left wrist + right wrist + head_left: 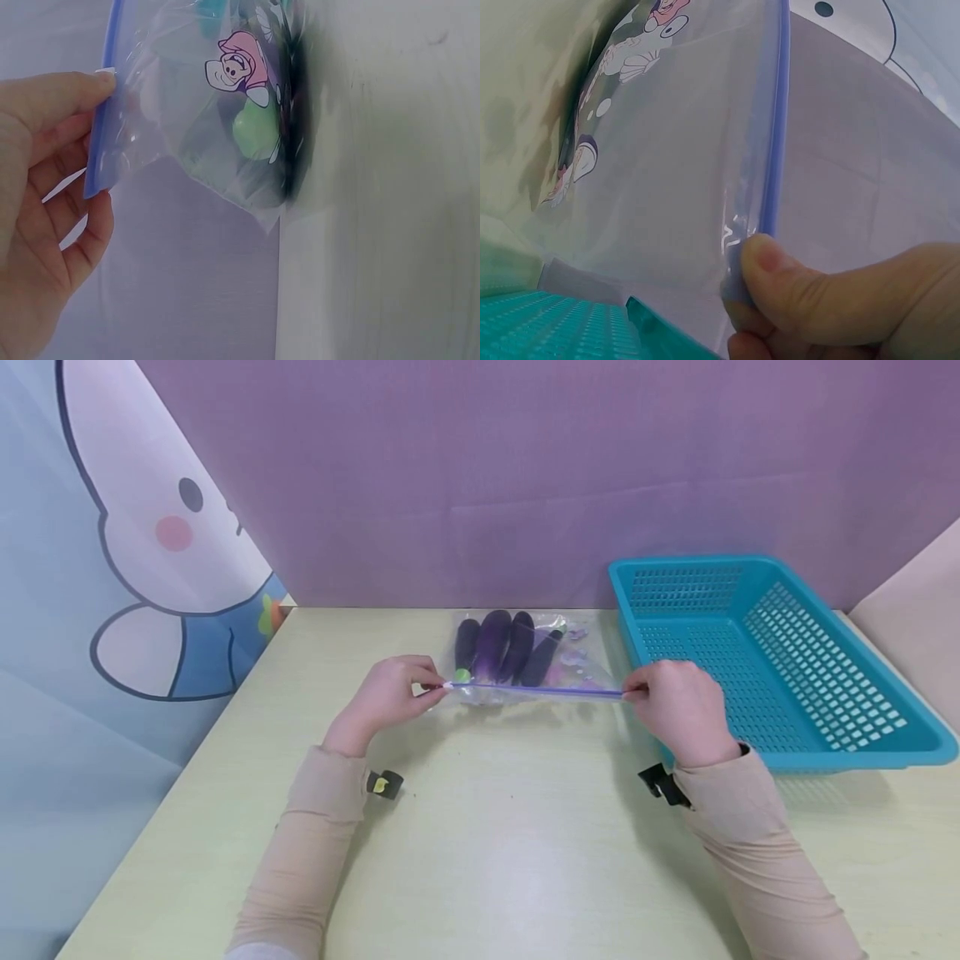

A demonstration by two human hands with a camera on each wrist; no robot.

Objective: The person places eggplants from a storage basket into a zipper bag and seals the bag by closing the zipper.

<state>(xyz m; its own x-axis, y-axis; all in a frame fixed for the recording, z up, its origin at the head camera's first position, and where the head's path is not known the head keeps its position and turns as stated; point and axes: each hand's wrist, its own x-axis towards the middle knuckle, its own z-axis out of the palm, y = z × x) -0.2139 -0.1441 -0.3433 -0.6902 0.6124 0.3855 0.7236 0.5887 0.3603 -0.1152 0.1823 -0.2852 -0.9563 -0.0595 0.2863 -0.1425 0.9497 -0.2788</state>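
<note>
A clear zip bag [577,660] with a blue zip strip and printed cartoon figures lies toward the back of the table. Inside it are several dark purple eggplants [492,643]; one light green end [255,129] shows through the plastic in the left wrist view. With thumb and fingers my left hand [393,693] pinches the strip's left end, at the white slider [107,73]. My right hand [681,706] pinches the strip's right corner between thumb and fingers. Between both hands the strip [778,135] is stretched straight, lifted above the table.
A teal perforated basket [757,760] stands at the right, close beside my right hand. Behind the pale table [510,843] hangs a purple cloth [525,485]. A light blue cartoon-print cloth [150,693] covers the left side.
</note>
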